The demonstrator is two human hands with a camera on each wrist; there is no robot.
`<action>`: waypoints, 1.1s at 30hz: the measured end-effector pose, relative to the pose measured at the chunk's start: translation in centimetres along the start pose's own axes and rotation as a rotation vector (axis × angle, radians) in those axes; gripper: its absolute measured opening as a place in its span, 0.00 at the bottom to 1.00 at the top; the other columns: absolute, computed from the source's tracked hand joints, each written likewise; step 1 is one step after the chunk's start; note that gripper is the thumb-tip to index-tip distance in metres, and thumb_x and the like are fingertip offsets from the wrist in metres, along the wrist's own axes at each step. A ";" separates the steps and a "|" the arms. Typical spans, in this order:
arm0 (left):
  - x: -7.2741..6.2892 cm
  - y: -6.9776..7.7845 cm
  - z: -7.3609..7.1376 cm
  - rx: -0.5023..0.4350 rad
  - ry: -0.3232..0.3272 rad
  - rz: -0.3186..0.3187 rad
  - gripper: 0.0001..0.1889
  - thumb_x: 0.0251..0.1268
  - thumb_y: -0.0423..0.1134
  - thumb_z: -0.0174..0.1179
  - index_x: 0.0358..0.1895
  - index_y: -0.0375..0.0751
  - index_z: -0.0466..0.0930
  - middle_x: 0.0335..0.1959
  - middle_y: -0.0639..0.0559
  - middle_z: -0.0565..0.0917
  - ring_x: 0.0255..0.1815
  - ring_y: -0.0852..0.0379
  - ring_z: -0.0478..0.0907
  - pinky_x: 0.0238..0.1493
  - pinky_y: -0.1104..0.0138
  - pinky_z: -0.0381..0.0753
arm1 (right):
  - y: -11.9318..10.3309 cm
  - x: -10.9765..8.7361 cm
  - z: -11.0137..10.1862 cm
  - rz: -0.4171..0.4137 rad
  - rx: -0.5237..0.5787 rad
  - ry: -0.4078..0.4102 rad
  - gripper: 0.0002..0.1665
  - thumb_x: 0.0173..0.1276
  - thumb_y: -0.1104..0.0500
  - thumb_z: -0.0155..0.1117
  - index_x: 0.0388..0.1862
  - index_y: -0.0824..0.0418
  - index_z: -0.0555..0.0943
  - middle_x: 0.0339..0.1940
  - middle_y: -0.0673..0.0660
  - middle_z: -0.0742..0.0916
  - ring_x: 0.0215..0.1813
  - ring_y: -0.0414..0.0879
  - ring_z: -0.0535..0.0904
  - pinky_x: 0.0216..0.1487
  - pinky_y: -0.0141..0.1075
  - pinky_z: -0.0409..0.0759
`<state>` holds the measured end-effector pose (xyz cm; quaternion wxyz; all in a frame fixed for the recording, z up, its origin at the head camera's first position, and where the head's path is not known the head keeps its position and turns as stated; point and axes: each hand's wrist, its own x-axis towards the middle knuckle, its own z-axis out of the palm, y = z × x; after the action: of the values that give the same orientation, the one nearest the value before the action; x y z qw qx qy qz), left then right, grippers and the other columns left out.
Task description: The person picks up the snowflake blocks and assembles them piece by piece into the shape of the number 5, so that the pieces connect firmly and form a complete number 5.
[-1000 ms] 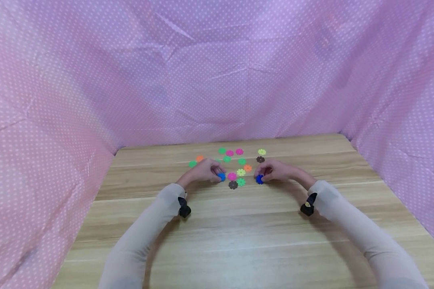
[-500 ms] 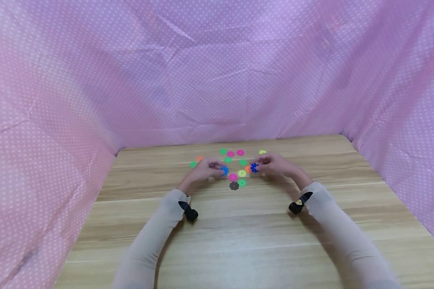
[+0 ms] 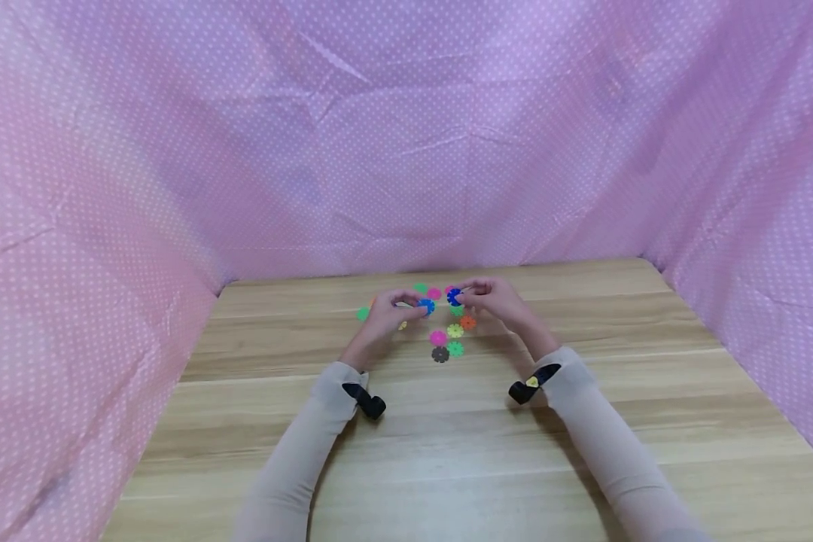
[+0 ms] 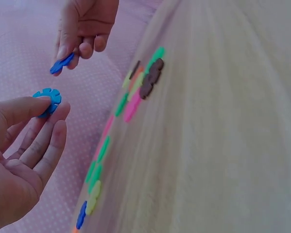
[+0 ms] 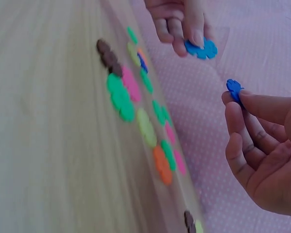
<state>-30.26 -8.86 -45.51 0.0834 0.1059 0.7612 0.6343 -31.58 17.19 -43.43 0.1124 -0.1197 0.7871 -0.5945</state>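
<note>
Between thumb and fingers, my left hand pinches a light blue flower-shaped disc with notched edges. My right hand pinches a dark blue disc of the same kind. Both discs are held up above the table, facing each other with a small gap between them. Under and around the hands lie more flower discs, among them a pink disc, a brown disc, a green disc and an orange disc. Some at the back are partly hidden by the hands.
The wood-grain table reaches back to a pink polka-dot curtain, which also hangs at both sides. In the left wrist view another dark blue disc lies beside a yellow disc on the table.
Both hands have lifted their blue discs from the table and brought them up and toward each other. The right hand has moved farther, leftward and back.
</note>
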 end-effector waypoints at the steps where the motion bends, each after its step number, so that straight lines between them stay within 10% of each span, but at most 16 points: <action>1: 0.1 0.0 0.1 -0.011 0.011 0.004 0.11 0.63 0.40 0.72 0.47 0.44 0.87 0.42 0.51 0.84 0.44 0.54 0.85 0.54 0.55 0.84 | -0.1 0.1 0.1 -0.010 -0.005 0.011 0.19 0.72 0.59 0.68 0.58 0.66 0.83 0.32 0.53 0.90 0.34 0.47 0.84 0.43 0.45 0.85; 9: 1.0 0.8 0.3 -0.086 0.075 0.005 0.11 0.61 0.38 0.74 0.45 0.40 0.88 0.44 0.50 0.88 0.43 0.58 0.86 0.59 0.48 0.84 | -1.0 0.8 0.7 -0.057 0.042 0.051 0.16 0.72 0.60 0.68 0.55 0.67 0.84 0.31 0.53 0.89 0.32 0.44 0.83 0.39 0.40 0.85; 20: 1.7 1.6 0.1 -0.122 0.111 0.046 0.10 0.62 0.38 0.72 0.45 0.40 0.88 0.46 0.50 0.90 0.48 0.57 0.86 0.55 0.63 0.85 | -2.1 1.8 1.5 -0.093 0.128 0.080 0.16 0.72 0.60 0.68 0.53 0.69 0.83 0.32 0.50 0.89 0.33 0.42 0.84 0.40 0.34 0.86; 28: 2.0 1.2 0.0 -0.171 0.124 0.071 0.11 0.63 0.36 0.72 0.46 0.37 0.88 0.42 0.52 0.90 0.37 0.61 0.84 0.23 0.71 0.67 | -2.7 2.1 2.1 -0.107 0.107 0.082 0.15 0.72 0.62 0.67 0.52 0.71 0.83 0.31 0.50 0.89 0.34 0.49 0.86 0.45 0.43 0.88; 33: 2.6 1.0 0.1 -0.194 0.132 0.079 0.09 0.62 0.33 0.72 0.44 0.36 0.88 0.41 0.54 0.90 0.41 0.61 0.86 0.38 0.71 0.82 | -2.5 2.2 2.3 -0.110 0.119 0.095 0.14 0.73 0.62 0.66 0.51 0.71 0.83 0.30 0.52 0.89 0.33 0.48 0.85 0.41 0.37 0.87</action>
<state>-32.66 -7.91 -44.51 0.0180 0.0854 0.6951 0.7136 -32.81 13.68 -41.74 0.0488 -0.1276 0.7471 -0.6505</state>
